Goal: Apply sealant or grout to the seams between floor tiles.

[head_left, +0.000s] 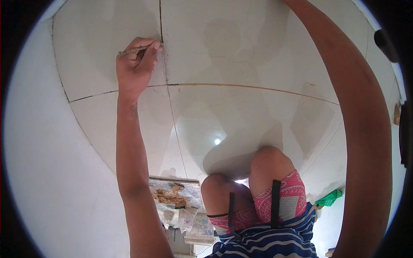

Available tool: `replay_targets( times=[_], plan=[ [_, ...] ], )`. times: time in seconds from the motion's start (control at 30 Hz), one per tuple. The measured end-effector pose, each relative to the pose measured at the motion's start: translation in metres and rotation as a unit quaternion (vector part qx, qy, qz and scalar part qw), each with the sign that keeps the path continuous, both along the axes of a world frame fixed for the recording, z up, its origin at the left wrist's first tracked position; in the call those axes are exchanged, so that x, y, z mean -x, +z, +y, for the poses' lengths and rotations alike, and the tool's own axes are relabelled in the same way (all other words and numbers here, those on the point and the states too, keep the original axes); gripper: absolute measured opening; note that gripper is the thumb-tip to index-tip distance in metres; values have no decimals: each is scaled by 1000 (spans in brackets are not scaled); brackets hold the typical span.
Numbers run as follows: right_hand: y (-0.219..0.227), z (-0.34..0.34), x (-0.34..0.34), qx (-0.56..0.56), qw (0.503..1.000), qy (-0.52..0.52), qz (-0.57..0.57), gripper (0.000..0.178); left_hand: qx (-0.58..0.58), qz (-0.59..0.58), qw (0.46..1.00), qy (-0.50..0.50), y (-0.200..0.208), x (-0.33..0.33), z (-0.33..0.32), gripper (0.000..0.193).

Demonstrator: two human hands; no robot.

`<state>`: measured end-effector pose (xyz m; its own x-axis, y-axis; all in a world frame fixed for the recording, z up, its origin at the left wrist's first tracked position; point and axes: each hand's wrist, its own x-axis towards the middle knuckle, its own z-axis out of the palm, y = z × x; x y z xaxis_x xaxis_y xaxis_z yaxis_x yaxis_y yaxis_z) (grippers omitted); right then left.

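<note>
The left hand [137, 66] was closed in a pinch, thumb and fingers bearing on a thin, rough-looking stick tool [127, 52]. The tool lay across the hand, one end jutting out past the knuckles on the left, the other running to the fingertips on the right. Those fingertips were right at a dark joint [165, 71] between pale tiles [232, 47] — whether the tool's tip touched it, I could not tell. The right forearm [361, 94] reached up and away past the upper edge, so the right hand was out of view and I could not tell how its fingers stood.

Below and to the right of the left hand, a crossing joint showed a brown line [241, 85]. Well below the hand, just beside the left forearm [131, 150], lay a silvery board [194, 189] bearing brown crumbly matter [165, 198], with clear plastic bags [187, 218] nearer the body. The person's bent knees [270, 161] were below and right of the left hand — a green bundle [329, 198] lay beyond them, toward the right forearm.
</note>
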<state>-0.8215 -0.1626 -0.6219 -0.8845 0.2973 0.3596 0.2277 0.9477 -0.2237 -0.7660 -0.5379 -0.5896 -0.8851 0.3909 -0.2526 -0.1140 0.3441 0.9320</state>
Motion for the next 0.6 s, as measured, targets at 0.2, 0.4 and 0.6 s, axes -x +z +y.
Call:
replay_targets(
  times=[0.2,0.4,0.6],
  plan=[
    [3,0,-1,8,1000,-1,-14,18,63,14,997,-32,5,5,1,12],
    [-2,2,0,-4,1000,3,6,17,15,37,999,-17,3,4,6,9],
    [7,-1,-1,22,999,2,-26,15,41,23,999,-24,11,-17,-4,5]
  ],
)
